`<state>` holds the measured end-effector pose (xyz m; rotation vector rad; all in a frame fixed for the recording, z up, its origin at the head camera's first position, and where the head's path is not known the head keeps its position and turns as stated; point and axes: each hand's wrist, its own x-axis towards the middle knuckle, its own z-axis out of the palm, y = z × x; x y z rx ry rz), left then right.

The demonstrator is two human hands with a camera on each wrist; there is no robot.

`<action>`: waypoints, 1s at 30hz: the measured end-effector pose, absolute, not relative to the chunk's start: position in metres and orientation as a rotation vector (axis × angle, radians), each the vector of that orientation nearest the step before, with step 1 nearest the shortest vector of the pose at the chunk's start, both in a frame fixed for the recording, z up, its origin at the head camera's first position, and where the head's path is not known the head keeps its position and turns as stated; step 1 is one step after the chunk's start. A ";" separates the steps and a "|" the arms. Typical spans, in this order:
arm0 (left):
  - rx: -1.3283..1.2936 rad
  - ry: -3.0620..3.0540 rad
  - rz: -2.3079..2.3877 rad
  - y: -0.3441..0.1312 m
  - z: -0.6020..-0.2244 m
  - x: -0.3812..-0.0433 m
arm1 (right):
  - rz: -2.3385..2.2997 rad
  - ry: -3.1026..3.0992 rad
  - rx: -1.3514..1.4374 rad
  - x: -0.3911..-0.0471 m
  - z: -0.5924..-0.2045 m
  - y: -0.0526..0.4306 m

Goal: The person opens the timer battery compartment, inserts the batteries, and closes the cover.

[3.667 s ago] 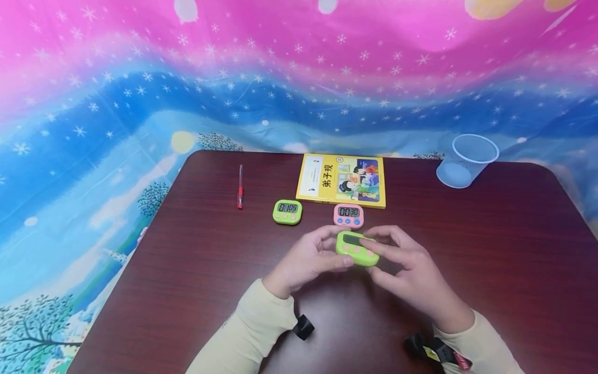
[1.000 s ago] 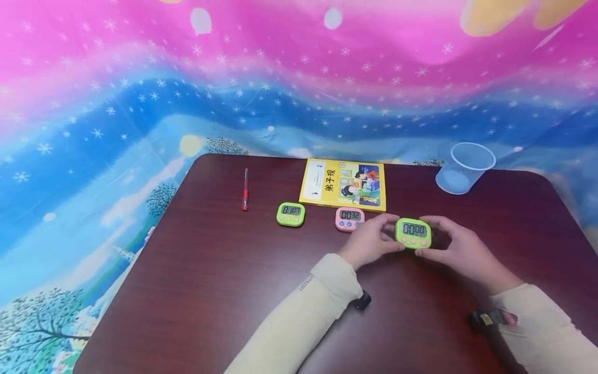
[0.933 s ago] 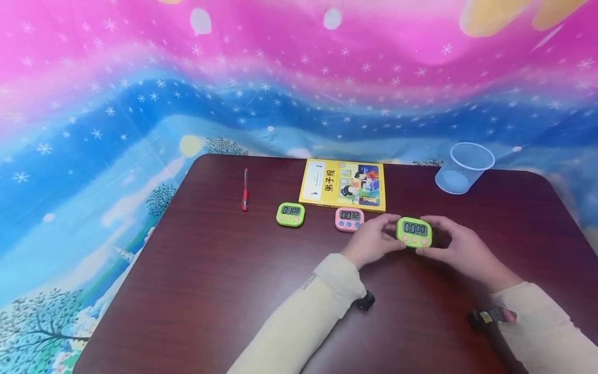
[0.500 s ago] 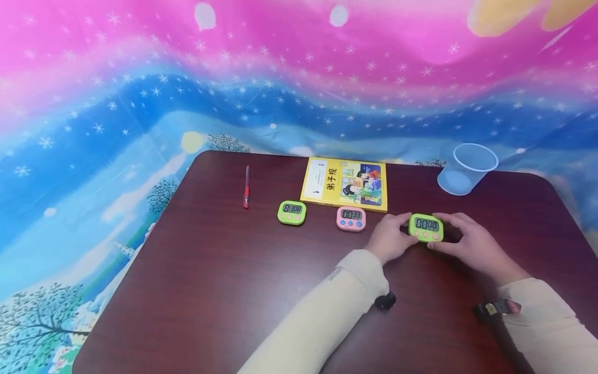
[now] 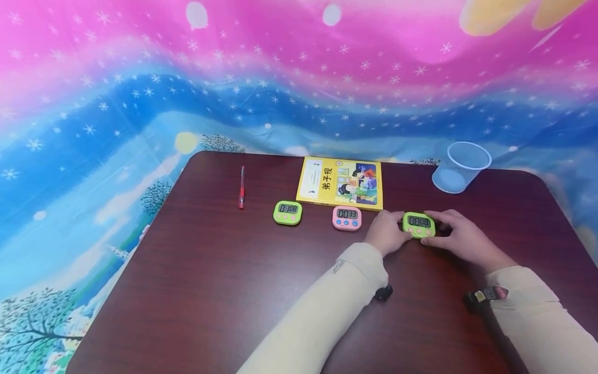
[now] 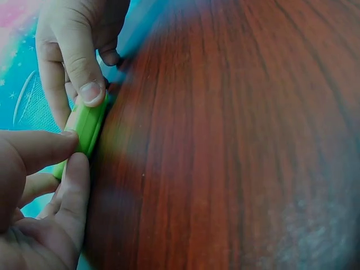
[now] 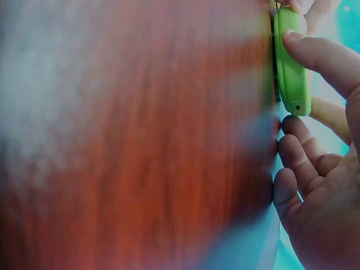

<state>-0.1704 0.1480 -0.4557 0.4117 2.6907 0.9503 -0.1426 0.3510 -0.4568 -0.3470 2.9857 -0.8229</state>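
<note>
A green digital timer (image 5: 419,225) with pink buttons lies between both hands, right of the table's middle. My left hand (image 5: 386,232) pinches its left side, and my right hand (image 5: 460,239) pinches the right side between thumb and fingers. In the left wrist view the green timer (image 6: 87,128) shows edge-on, close against the tabletop. Seen from the right wrist, the thumb presses the near edge of the timer (image 7: 292,67). To the left lie a pink timer (image 5: 347,218) with blue buttons, reading 00 33, and another green timer (image 5: 287,213) reading 01 08.
Behind the timers a yellow picture book (image 5: 317,179) lies flat near the table's back edge. A red pen (image 5: 242,187) lies at the left. At the back right stands a clear plastic cup (image 5: 455,171). A patterned cloth (image 5: 280,78) hangs behind the dark table (image 5: 210,291).
Both hands have carried the green timer from the front of the pink timer to its right, and down to the tabletop. Its display, blank earlier, now shows zeros. The pink timer's count rose.
</note>
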 end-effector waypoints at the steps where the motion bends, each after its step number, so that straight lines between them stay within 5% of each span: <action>1: 0.407 2.697 0.942 0.148 -0.456 -0.171 | -0.819 2.982 -0.351 -0.143 -0.456 0.351; 11: 0.339 2.593 1.223 0.139 -0.462 -0.166 | -0.872 2.955 -0.263 -0.142 -0.457 0.349; 19: 0.604 2.531 1.478 0.112 -0.443 -0.141 | -1.159 3.344 -0.182 -0.108 -0.444 0.320; 30: 1.018 3.117 0.908 0.035 -0.414 -0.135 | -1.100 3.446 -0.435 -0.073 -0.423 0.264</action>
